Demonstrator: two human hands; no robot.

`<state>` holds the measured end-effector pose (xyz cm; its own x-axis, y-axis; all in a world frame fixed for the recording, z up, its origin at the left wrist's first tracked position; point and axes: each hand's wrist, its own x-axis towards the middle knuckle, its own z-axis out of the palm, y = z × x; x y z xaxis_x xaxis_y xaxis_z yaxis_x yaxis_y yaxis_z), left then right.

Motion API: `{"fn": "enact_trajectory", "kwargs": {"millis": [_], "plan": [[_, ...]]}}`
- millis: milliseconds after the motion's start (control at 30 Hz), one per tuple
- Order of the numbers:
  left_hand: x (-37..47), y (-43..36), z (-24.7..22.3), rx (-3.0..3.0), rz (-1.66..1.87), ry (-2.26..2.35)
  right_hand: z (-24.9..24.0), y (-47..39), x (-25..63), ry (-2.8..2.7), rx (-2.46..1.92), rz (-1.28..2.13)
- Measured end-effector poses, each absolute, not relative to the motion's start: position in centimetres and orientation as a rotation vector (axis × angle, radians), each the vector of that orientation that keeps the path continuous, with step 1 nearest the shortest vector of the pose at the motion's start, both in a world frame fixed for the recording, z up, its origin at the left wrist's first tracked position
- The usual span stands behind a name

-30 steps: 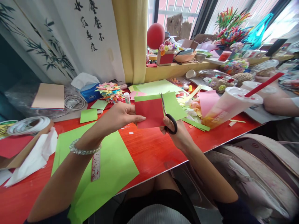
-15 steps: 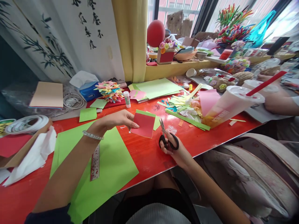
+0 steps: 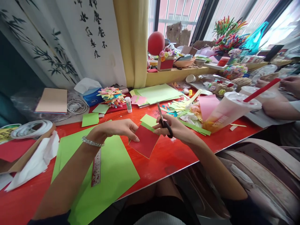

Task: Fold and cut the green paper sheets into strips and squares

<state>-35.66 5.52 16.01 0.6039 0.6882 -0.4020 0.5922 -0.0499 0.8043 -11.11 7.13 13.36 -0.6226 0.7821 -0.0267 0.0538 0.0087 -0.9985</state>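
Observation:
My left hand [image 3: 124, 128] pinches the left corner of a red paper square [image 3: 146, 143] between thumb and fingers. A narrow green edge [image 3: 147, 126] shows along its far side, so green paper seems to lie behind it. My right hand [image 3: 179, 128] is closed round black-handled scissors [image 3: 168, 127], whose blades point up and away from the paper. The right fingertips meet the square's right corner. Just beyond lies a light green piece of paper [image 3: 148, 119] on the red table. A patterned ruler [image 3: 96, 168] rests on a large green sheet [image 3: 117, 165] under my left forearm.
A glue stick [image 3: 128, 105] stands near a heap of folded paper pieces [image 3: 112, 96]. Paper scraps [image 3: 187, 109] lie beside a plastic cup [image 3: 228, 111] with a red straw. Another person's hand [image 3: 290, 85] is at far right. A bag [image 3: 262, 175] sits beside the table's front edge [image 3: 164, 176].
My right hand has moved up and left with the scissors to the paper, turning the blades. The red square has tilted and come slightly nearer. The view has shifted a little.

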Motion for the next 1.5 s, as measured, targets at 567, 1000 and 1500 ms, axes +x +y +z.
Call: {"fn": "enact_trajectory", "kwargs": {"millis": [567, 1000, 1500], "plan": [[-36.6, 4.7, 17.7, 1.66, 0.58, 1.266, 13.3, 7.1, -12.7, -1.609, -0.803, 1.568], [-34.8, 4.7, 17.1, 1.796, 1.084, 1.376, 12.7, 7.6, -12.8, -1.405, -0.775, 1.406], [-38.6, 8.2, 11.4, 2.194, 0.743, 1.511, 6.4, 12.8, -15.3, -1.65, -0.832, 1.318]]}}
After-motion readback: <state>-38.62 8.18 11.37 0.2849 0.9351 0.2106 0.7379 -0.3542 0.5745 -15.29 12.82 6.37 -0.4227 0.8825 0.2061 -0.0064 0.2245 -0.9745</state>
